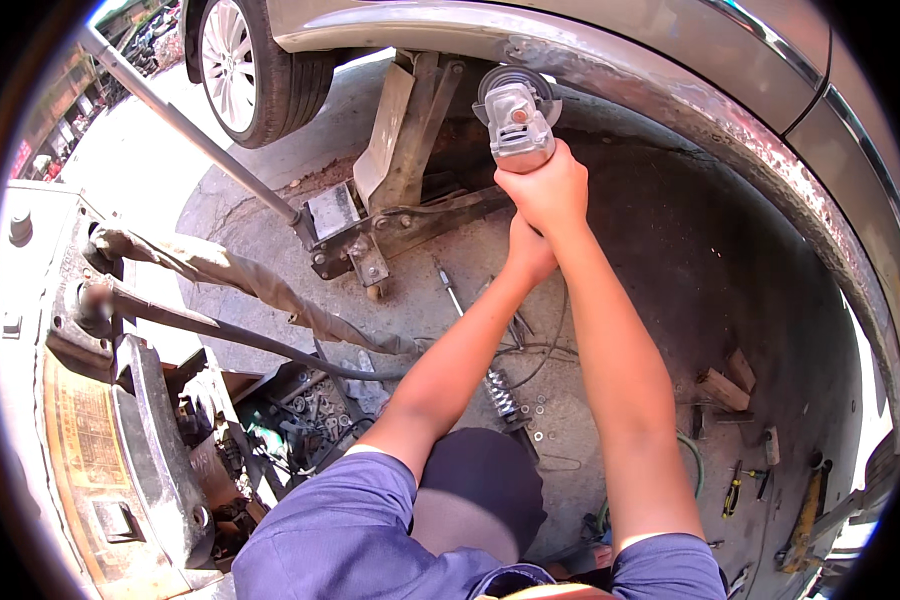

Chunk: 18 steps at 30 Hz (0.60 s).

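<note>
An angle grinder (520, 125) with a grey metal head is held up against the lower edge of a car's sill (610, 75). My right hand (552, 190) wraps round its body just behind the head. Closer to me, my left hand (531, 248) is closed on the rear part of the grinder, which is mostly hidden by my hands. The disc and guard sit at or very near the sill; whether the disc touches it I cannot tell. Bare, scraped metal shows along the sill. A dark cord (560, 330) trails down from the tool to the ground.
A floor jack (400, 210) with a long handle (190, 125) stands beneath the raised car, near its wheel (260, 70). At left is a machine with thick hoses (240, 285) and a bin of small parts (310, 420). Screwdrivers (733, 490) and wood blocks (725, 388) lie right.
</note>
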### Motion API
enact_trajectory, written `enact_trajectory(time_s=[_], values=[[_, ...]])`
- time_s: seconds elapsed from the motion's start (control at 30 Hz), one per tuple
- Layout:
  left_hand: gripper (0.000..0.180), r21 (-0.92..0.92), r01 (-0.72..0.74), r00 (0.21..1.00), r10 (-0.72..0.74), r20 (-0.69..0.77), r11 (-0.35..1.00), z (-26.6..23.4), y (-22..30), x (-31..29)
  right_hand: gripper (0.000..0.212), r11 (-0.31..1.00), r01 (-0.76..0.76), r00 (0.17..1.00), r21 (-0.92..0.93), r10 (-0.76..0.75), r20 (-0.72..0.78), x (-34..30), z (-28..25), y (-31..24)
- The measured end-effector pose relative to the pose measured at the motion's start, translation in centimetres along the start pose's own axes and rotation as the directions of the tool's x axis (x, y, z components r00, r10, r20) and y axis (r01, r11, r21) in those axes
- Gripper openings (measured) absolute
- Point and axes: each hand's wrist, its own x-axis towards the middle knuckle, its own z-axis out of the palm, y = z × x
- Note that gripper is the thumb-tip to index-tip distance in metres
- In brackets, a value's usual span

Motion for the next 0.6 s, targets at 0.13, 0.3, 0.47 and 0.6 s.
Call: enact_trajectory(time_s=[0.13,0.3,0.47,0.6], values=[[0.045,-0.004,-0.139,0.989,0.139,-0.050,0.990,-0.1,0.7,0.2,0.063,0.999,-0.031,0.999,-0.024,0.032,0.037,0.6,-0.1,-1.8],[0.034,-0.011,-0.052,0.999,0.052,0.007,0.999,-1.3,1.4,0.9,0.063,0.996,-0.084,0.995,-0.025,0.085,0.044,-0.1,-0.3,-4.1],[0.035,-0.155,0.081,0.996,-0.086,-0.022,0.985,-0.8,2.6,-0.2,0.063,0.981,-0.107,0.988,-0.160,0.122,0.090,0.2,-0.7,-4.9],[0.036,-0.113,0.015,0.999,-0.020,-0.048,0.994,-0.5,3.5,-0.3,0.062,0.982,-0.093,0.985,-0.165,0.115,0.130,0.9,-0.7,-5.3]])
